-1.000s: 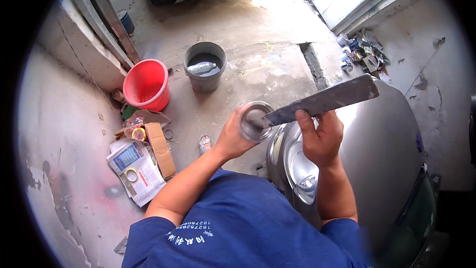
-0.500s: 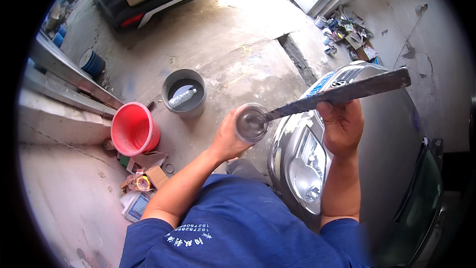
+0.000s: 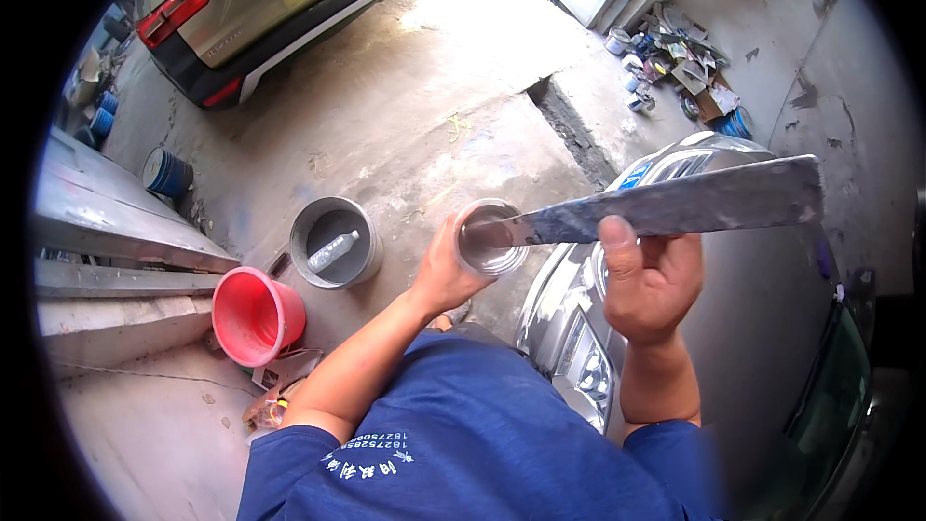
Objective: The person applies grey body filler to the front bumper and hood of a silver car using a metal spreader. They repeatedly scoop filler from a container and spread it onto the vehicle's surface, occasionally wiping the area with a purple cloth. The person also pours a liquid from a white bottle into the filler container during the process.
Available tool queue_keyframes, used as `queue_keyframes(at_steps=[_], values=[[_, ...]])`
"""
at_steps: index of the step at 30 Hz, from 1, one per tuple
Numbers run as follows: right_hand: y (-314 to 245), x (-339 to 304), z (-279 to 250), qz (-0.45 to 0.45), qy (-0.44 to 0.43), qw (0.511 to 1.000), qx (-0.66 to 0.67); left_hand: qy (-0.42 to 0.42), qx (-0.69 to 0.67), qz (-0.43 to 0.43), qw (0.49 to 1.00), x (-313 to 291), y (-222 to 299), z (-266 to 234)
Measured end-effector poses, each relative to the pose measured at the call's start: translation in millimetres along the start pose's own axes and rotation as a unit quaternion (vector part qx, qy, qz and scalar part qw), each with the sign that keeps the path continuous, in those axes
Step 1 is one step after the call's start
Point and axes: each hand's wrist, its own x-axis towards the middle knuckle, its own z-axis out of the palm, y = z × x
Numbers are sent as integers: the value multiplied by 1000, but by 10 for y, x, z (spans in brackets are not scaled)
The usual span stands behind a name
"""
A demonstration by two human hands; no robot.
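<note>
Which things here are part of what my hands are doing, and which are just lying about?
In hand:
left hand holding a small metal can
right hand holding a long flat blade, tip in the can

Lying about:
red bucket
grey bucket with a bottle inside
blue drum
scrap pile

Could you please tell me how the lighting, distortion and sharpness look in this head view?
Head view: daylight washes out the concrete floor at the top; fisheye bends the ledge and leaves a black rim; the can in the left hand and the flat blade in the right hand are sharp.
</note>
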Motion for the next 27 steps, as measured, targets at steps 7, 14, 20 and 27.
queue_keyframes(at_steps=[7,14,20,27], values=[[748,481,-311,47,34,996,-67,-30,-22,29,999,792,-103,251],[932,886,-122,-40,-23,966,-255,-100,-52,45,993,1624,-460,434],[1212,1493,-33,98,178,974,-104,-170,-102,92,976,2427,-672,411],[1446,1627,4,209,209,939,-178,-241,-126,92,958,3017,-866,474]])
